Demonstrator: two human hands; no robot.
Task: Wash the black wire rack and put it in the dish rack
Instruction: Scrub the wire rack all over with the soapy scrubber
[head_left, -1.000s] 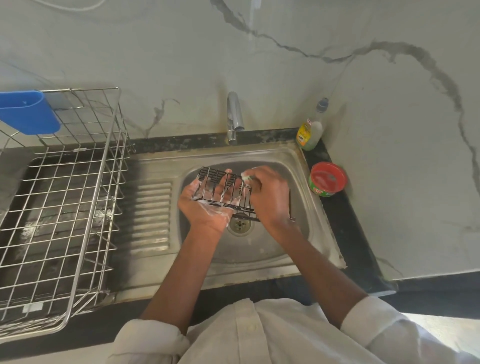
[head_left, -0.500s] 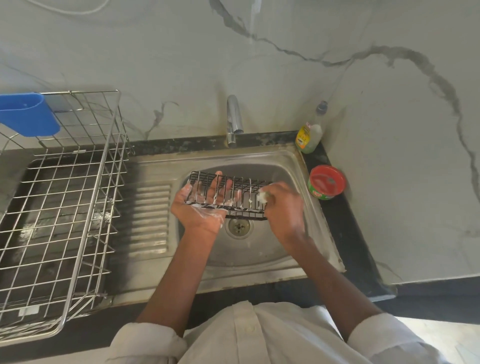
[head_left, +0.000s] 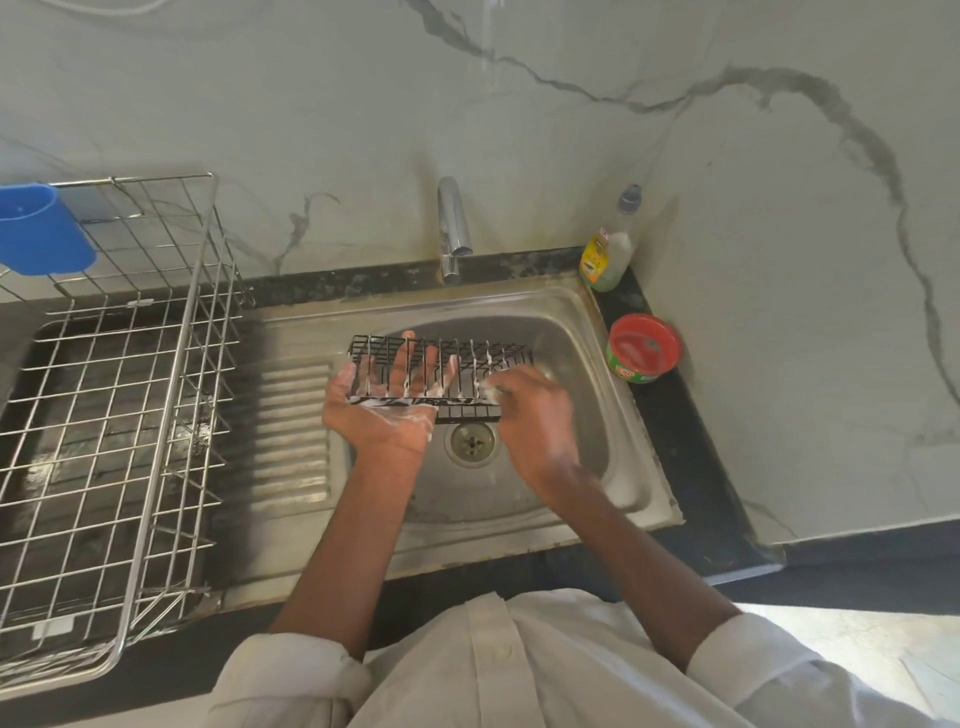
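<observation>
Rack (head_left: 441, 376), black wire, was held over the sink (head_left: 587, 317) basin, above the drain. At far left, the dish rack (head_left: 119, 415) stood on the worktop, carrying no dishes. The left hand (head_left: 384, 405) lay palm up under the rack, fingers spread, supporting it; suds covered palm and wires. The right hand (head_left: 535, 421) pinched a small scrubber, blurred, against the rack's right end. Judged step: soaping. The tap (head_left: 452, 228) showed no flow. The next move likely calls for rinsing, then transfer left.
</observation>
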